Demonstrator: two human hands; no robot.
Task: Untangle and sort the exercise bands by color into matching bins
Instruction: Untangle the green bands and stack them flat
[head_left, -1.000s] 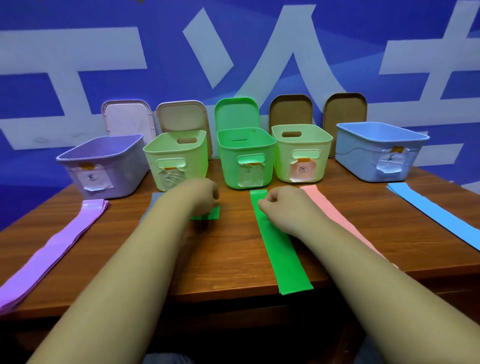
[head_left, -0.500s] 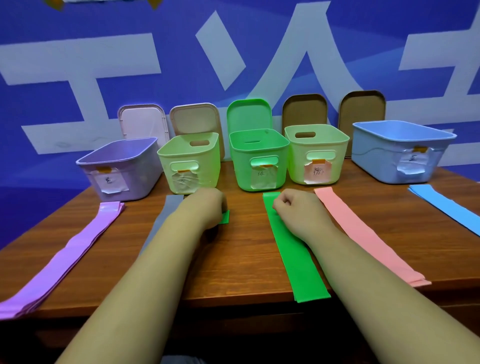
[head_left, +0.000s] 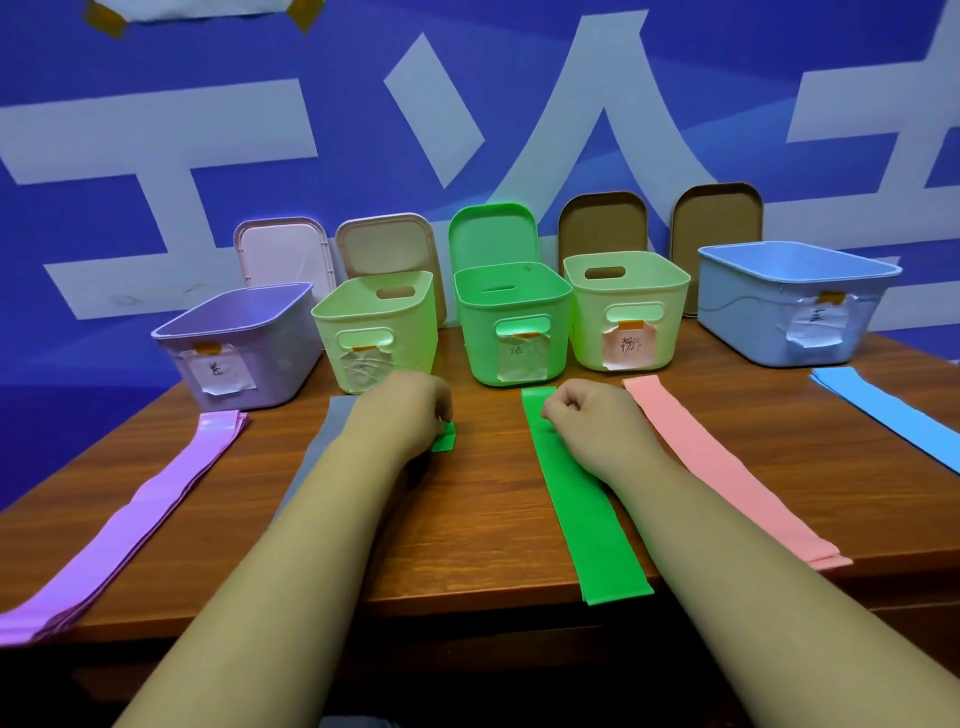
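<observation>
Green flat rubber band (head_left: 582, 499) stays put; right hand (head_left: 587, 421) still pinches its far end, left hand (head_left: 405, 410) seemingly curled over a green scrap (head_left: 444, 435).

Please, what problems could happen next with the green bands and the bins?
The green band overhangs the table edge, so pulling may drop it. The left hand covers most of a second green piece and the grey band; they could lift together. Three greenish bins look similar, so misplacing is possible.

One head-worn view, looking forward and down from close over the worktop (head_left: 483, 525), facing the blue wall (head_left: 156, 104), both forearms reaching away beneath it.
</observation>
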